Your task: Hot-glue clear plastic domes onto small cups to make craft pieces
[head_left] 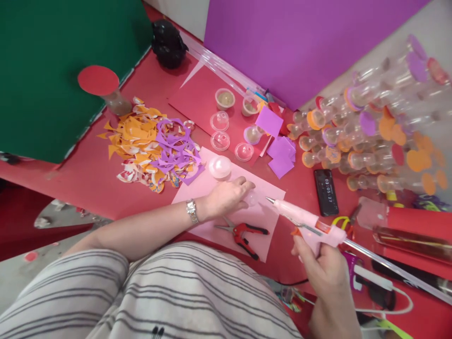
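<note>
My right hand (326, 268) grips a pale pink glue gun (298, 214), its metal nozzle aimed left. A long clear glue stick (391, 263) runs out of its back end. My left hand (229, 195), with a watch on the wrist, has its fingers closed on a small clear plastic dome lid (251, 198), close to the nozzle but apart from it. Fingers partly hide the lid. Just beyond the left hand, a shiny clear dome (220, 168) sits on a pink sheet (273, 195). Red-handled pruning snips (243, 233) lie open nearer my body.
Orange paper scraps (137, 134) and purple ones (173, 146) are heaped at left. Clear lids (220, 140) and cups (225, 98) stand at the back. Purple squares (281, 153), a phone (325, 192) and many stacked plastic pieces (356, 127) occupy the right.
</note>
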Demonstrator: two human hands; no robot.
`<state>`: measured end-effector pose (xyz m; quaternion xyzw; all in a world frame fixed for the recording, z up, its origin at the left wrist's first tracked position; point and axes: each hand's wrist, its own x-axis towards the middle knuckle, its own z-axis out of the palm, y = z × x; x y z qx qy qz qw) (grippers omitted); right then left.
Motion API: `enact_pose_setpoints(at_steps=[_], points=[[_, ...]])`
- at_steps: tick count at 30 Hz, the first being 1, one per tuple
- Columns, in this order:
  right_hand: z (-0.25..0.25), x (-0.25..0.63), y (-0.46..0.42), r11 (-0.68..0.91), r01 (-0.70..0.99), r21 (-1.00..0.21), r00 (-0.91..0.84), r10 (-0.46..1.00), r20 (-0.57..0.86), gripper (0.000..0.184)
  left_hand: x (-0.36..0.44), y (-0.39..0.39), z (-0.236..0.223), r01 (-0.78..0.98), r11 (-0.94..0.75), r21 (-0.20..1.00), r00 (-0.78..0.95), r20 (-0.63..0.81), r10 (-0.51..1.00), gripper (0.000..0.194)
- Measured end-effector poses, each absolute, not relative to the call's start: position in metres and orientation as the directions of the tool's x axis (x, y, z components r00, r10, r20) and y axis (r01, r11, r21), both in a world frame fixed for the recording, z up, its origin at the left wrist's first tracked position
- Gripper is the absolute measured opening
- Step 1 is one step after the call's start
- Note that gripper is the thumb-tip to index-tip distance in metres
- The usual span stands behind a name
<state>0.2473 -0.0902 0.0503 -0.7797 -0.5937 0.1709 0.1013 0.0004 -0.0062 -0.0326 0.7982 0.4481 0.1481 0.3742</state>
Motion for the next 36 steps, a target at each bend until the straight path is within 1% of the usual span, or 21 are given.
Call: enact_pose_setpoints(at_steps=[2,5,8,11,15,19,25,29,32,36], points=[[0.052,0.245,-0.088,-0.217,0.931,-0.293,0.2,0.976,-0.088,0.062,0.002,-0.007,-0.035,0.624,-0.319,0.713,0.547,-0.107,0.831,0.037],[0.051,0.241,-0.083,-0.127,0.963,-0.238,0.12,0.992,-0.044,0.065,0.003,-0.007,-0.039,0.624,-0.331,0.708,0.533,-0.075,0.843,0.033],[0.047,0.241,-0.082,-0.041,0.976,-0.215,0.037,0.999,-0.023,0.061,0.003,-0.008,-0.044,0.597,-0.344,0.725,0.523,-0.027,0.852,0.031],[0.042,0.244,-0.083,0.019,0.98,-0.196,-0.019,1.0,0.003,0.053,0.003,-0.009,-0.045,0.589,-0.353,0.727,0.529,-0.016,0.849,0.03],[0.039,0.248,-0.084,0.062,0.982,-0.176,-0.061,0.998,0.011,0.047,0.003,-0.008,-0.042,0.604,-0.361,0.711,0.541,-0.033,0.84,0.029],[0.04,0.246,-0.081,0.105,0.978,-0.179,-0.105,0.994,0.011,0.043,0.003,-0.007,-0.039,0.626,-0.36,0.691,0.552,-0.067,0.831,0.032],[0.041,0.246,-0.08,0.138,0.972,-0.189,-0.134,0.99,0.034,0.036,0.003,-0.006,-0.036,0.623,-0.347,0.701,0.548,-0.075,0.833,0.033],[0.041,0.246,-0.08,0.129,0.974,-0.185,-0.128,0.992,0.017,0.036,0.003,-0.006,-0.035,0.631,-0.341,0.697,0.551,-0.093,0.829,0.034],[0.04,0.247,-0.08,0.143,0.973,-0.183,-0.14,0.99,0.031,0.037,0.003,-0.006,-0.034,0.634,-0.342,0.694,0.559,-0.106,0.822,0.034],[0.039,0.247,-0.079,0.159,0.976,-0.151,-0.154,0.987,0.039,0.039,0.002,-0.005,-0.032,0.642,-0.348,0.683,0.568,-0.12,0.814,0.033]])
